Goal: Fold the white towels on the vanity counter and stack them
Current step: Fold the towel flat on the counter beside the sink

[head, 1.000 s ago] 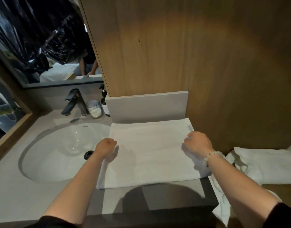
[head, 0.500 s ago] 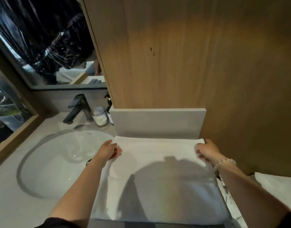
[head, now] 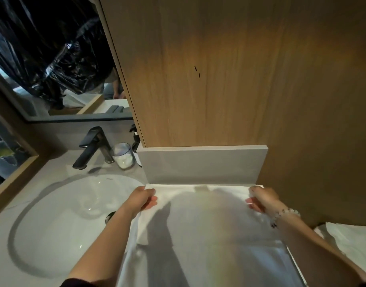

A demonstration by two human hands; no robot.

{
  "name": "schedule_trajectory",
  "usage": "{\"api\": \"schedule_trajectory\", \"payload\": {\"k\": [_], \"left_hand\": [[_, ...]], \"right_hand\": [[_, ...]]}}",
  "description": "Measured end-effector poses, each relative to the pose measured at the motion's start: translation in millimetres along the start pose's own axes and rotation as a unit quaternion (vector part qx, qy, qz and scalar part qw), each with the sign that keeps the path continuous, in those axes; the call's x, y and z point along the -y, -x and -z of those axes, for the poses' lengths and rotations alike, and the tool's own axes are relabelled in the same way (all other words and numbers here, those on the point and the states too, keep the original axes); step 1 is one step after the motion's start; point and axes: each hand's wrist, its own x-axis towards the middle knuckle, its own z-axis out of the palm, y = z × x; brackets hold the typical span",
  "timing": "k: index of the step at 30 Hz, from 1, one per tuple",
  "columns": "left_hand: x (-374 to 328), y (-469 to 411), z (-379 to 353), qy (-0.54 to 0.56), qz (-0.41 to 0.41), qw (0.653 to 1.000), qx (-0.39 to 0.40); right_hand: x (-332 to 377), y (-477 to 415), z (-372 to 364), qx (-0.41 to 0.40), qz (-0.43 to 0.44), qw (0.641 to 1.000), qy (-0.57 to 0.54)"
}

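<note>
White towel point(head: 209, 224) is lying spread on the tabletop point(head: 60, 172), right of the sink point(head: 74, 214), far edge touching the grey backsplash point(head: 202, 164). Left hand point(head: 141, 198) is gripping the far left corner, fingers curled round the cloth. Right hand point(head: 262, 198) is pinching the far right corner. An upper layer is showing, its near edge running across the towel partway toward the near side.

Judgement: the first fold is being set, so the task is at an early stage. No stack is showing. A second towel point(head: 347, 239) is lying loose at near right, apparently not yet folded. Further folds and all stacking are remaining.
</note>
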Motion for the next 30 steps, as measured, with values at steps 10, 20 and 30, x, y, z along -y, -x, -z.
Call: {"api": "schedule_trajectory", "payload": {"k": [10,20,30], "left_hand": [[-1.4,12.5,-0.4,0.182,-0.016,0.981,-0.065],[-0.5,46.4,10.3,0.242,-0.046,0.964,-0.103],[52.9,106.2,19.8,0.300,0.014,0.945,-0.129]], "right_hand": [[-1.2,13.0,3.4,-0.002,0.031,0.996,-0.084],[1.0,60.6,24.2,-0.019,0.070,0.985,-0.160],[-56.8,130.2,55.8,0.010,0.052,0.985,-0.162]]}}
